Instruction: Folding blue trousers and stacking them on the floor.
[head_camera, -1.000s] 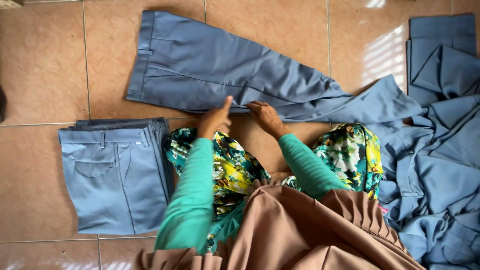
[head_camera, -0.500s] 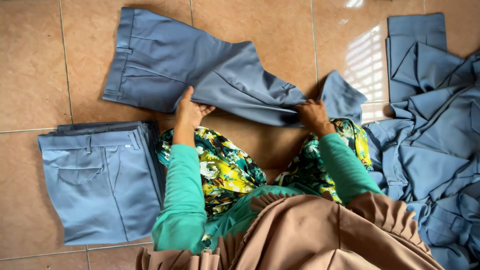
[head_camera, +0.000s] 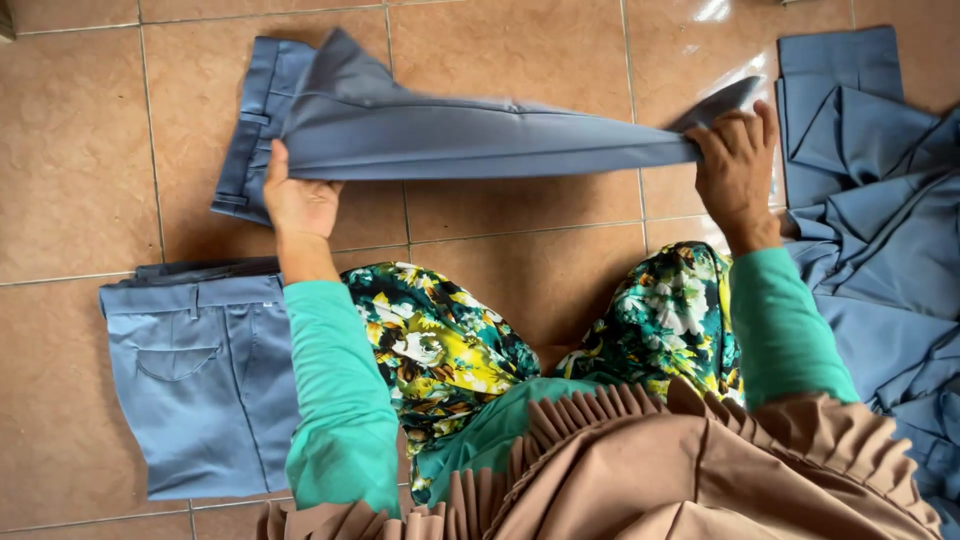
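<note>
grey-blue trousers (head_camera: 450, 135), folded lengthwise, stretched flat and taut above the tiled floor (head_camera: 520, 270); waistband end with belt loops at far left touching the tiles, leg ends at right, long crease running along the middle.

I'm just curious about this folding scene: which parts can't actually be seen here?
- Head view: the heap of blue cloth runs off the right edge.
- The underside of the blue trousers is hidden by their own fold.
- The folded stack hides how many pieces lie in it.
</note>
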